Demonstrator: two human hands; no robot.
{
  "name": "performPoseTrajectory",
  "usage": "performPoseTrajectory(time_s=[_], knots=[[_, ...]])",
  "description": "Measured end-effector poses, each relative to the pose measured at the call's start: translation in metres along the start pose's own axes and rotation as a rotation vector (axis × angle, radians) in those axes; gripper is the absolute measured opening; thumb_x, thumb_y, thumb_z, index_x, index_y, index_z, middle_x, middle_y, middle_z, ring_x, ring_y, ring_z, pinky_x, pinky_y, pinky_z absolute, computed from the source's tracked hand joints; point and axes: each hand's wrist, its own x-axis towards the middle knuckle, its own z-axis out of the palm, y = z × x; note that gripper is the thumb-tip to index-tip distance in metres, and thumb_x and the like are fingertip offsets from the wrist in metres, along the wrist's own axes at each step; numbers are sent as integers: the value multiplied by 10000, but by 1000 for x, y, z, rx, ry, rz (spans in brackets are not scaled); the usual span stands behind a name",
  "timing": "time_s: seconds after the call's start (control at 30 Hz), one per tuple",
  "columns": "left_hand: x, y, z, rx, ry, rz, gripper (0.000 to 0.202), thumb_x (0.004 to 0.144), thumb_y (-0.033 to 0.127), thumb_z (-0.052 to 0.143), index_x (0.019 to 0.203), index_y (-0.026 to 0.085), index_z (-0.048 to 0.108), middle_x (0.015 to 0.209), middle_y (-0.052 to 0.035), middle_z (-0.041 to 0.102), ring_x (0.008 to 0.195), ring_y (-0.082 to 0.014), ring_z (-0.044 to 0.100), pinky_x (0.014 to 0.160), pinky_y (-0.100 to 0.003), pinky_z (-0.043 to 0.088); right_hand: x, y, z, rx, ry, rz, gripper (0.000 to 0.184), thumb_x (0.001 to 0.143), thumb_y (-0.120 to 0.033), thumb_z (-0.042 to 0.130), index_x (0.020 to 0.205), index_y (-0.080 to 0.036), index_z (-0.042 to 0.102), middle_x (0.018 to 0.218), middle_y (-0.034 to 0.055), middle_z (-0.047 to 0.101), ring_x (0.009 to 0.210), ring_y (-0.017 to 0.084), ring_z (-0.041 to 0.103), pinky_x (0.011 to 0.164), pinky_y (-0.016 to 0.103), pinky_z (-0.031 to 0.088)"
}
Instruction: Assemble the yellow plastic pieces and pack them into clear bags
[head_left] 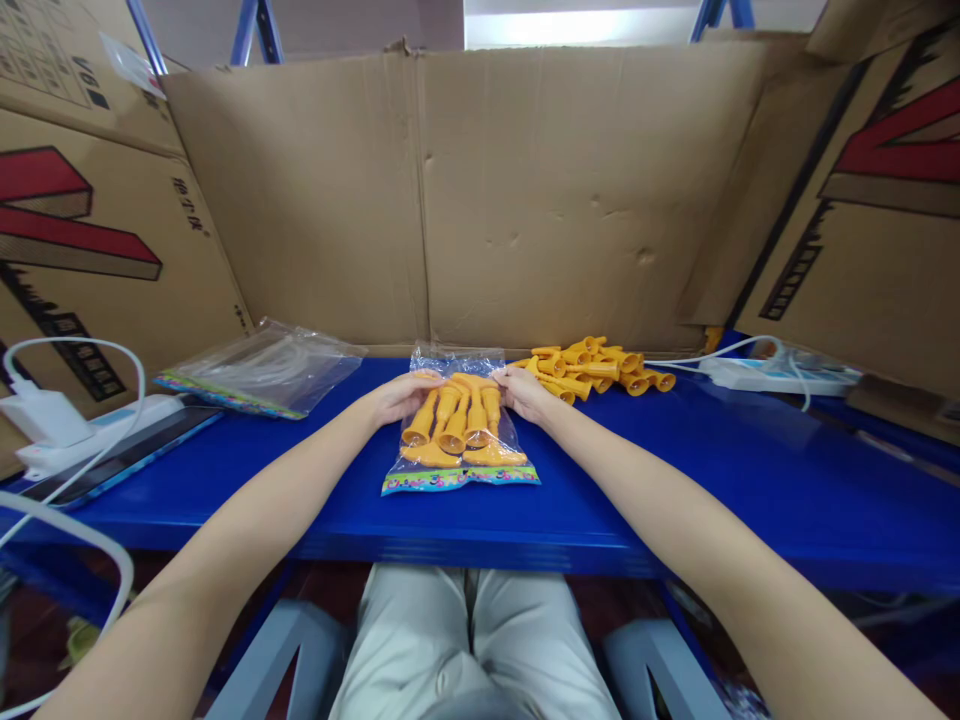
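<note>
Right, across the blue table (675, 480): stack of empty bags (262, 372) sits at its left end. Left hand (400, 396), fingers curled, pinches the filled bag (459, 470) at its upper left edge; the bag lies flat mid-table, near the front edge. Right hand (525, 391) mirrors that on the upper right edge, forearms stretched out, wrists low. Bag looks light, film slick and floppy, orange pieces (454, 425) inside stiff and loose, so grip the film edges, not the middle. Loose orange pile (600, 365) lies at the table's back, right of centre

Blue bench (750, 480) before me, bag of orange pieces (459, 430) at my centre, loose orange pile (600, 368) just right of it, empty clear bags (262, 370) to my left, left power strip (97, 430) and right power strip (780, 378) at the ends.
</note>
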Motion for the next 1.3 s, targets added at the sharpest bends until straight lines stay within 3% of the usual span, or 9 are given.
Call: performPoseTrajectory(time_s=[0.2,0.4,0.63,0.8,0.97,1.13,1.3], knots=[[-1,-1,1,-16,-13,9,103,692,70,690,706,125,604,711,-39,683,668,-151,662,696,-270,530,-4,-5,1,55,-29,15,325,924,-92,353,619,-171,432,495,-31,513,432,79,501,458,189,436],[-3,-1,3,-20,-51,30,126,678,85,698,760,130,614,739,-36,684,688,-156,658,707,-279,519,-7,-4,0,-5,-167,3,122,866,-214,549,766,-149,574,669,14,659,573,113,606,521,211,481],[-5,2,2,-11,10,19,137,677,69,671,770,144,604,712,-12,664,633,-132,646,685,-255,520,-1,0,-1,-84,-105,-35,245,816,-170,609,602,-166,491,514,-26,560,455,78,501,461,183,429],[-5,2,1,-35,0,-10,109,701,80,644,785,140,611,719,-26,672,662,-150,661,717,-270,526,-2,-1,2,-56,-112,-27,266,804,-112,605,587,-167,460,505,-29,548,477,78,520,503,183,447],[-3,3,0,-53,44,-29,16,768,133,610,762,140,623,680,-39,676,618,-153,653,679,-269,535,-4,-3,3,-98,-108,-24,240,807,-5,520,613,-145,519,514,-17,567,453,73,518,496,183,441],[1,5,-4,-47,64,-49,163,838,243,563,742,131,631,626,-48,656,544,-158,631,587,-278,537,-2,-3,3,-104,-78,-40,256,786,37,505,601,-141,527,512,-18,570,450,70,518,504,179,444],[8,4,-13,54,143,33,9,759,107,648,761,115,644,644,-34,660,549,-121,628,563,-213,524,-1,-2,-4,-142,-125,-16,249,797,8,516,598,-133,564,524,-3,587,466,76,525,494,170,438]])
